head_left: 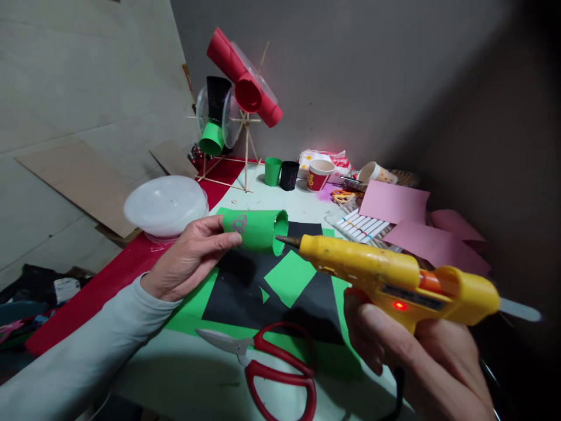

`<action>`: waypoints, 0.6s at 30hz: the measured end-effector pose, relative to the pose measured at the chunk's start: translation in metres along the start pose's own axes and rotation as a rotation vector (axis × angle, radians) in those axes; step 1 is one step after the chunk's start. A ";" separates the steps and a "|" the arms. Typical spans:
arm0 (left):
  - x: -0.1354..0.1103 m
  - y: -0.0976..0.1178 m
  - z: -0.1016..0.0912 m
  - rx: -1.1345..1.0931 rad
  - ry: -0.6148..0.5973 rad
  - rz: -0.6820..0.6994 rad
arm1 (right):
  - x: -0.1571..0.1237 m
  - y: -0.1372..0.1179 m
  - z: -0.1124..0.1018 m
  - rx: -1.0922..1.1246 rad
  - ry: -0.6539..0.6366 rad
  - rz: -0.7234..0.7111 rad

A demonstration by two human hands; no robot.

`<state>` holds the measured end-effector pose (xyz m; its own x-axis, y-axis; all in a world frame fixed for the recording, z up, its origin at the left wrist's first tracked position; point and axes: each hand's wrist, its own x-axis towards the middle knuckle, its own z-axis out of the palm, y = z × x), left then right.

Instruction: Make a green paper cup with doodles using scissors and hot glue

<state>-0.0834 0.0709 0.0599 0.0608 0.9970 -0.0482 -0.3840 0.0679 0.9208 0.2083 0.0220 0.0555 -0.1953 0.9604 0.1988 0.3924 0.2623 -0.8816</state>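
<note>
My left hand is closed round one end of a green paper-covered cup, which lies on its side in the air with a purple mark on its wall. My right hand grips a yellow hot glue gun by its handle; a red light glows on its body and a clear glue stick juts from the back. Its nozzle points left, at the cup's rough-edged rim. Below are a black paper sheet, a cut green paper piece and red-handled scissors with blades slightly apart.
At the back stands a stick-framed wheel model with red tubes. A green cup, a black cup and a red-and-white paper cup line the wall. Clear plastic lids lie left; markers and pink paper sheets lie right.
</note>
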 end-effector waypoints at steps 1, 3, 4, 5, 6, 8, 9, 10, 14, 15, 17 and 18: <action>-0.001 0.000 -0.001 0.003 0.022 -0.004 | 0.000 0.001 0.000 0.034 -0.037 0.060; -0.001 0.000 -0.001 0.015 0.053 0.009 | -0.001 -0.002 0.003 0.090 -0.065 0.162; -0.001 0.000 -0.001 0.021 0.056 0.024 | -0.001 -0.004 0.005 0.115 -0.047 0.202; -0.001 0.000 -0.001 0.026 0.050 0.042 | -0.002 -0.007 0.007 0.136 -0.027 0.236; -0.001 0.000 0.000 0.027 0.041 0.059 | -0.002 -0.010 0.008 0.153 -0.008 0.263; 0.000 0.001 0.002 0.019 0.016 0.081 | -0.003 -0.015 0.011 0.170 0.014 0.292; 0.000 0.001 0.003 0.015 0.005 0.086 | -0.003 -0.016 0.011 0.169 0.016 0.297; 0.000 0.001 0.003 0.014 -0.004 0.089 | -0.003 -0.017 0.012 0.166 0.015 0.302; 0.000 0.001 0.004 0.012 -0.034 0.087 | -0.002 -0.016 0.011 0.182 -0.001 0.326; 0.000 0.000 0.004 0.009 -0.039 0.084 | -0.002 -0.016 0.012 0.192 0.001 0.329; 0.000 0.000 0.003 0.005 -0.044 0.072 | -0.001 -0.015 0.012 0.202 0.013 0.315; 0.000 0.000 0.003 0.004 -0.045 0.063 | 0.000 -0.015 0.013 0.197 0.026 0.283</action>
<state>-0.0802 0.0712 0.0610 0.0784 0.9965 0.0276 -0.3851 0.0047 0.9229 0.1913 0.0171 0.0631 -0.0795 0.9952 -0.0568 0.2463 -0.0356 -0.9685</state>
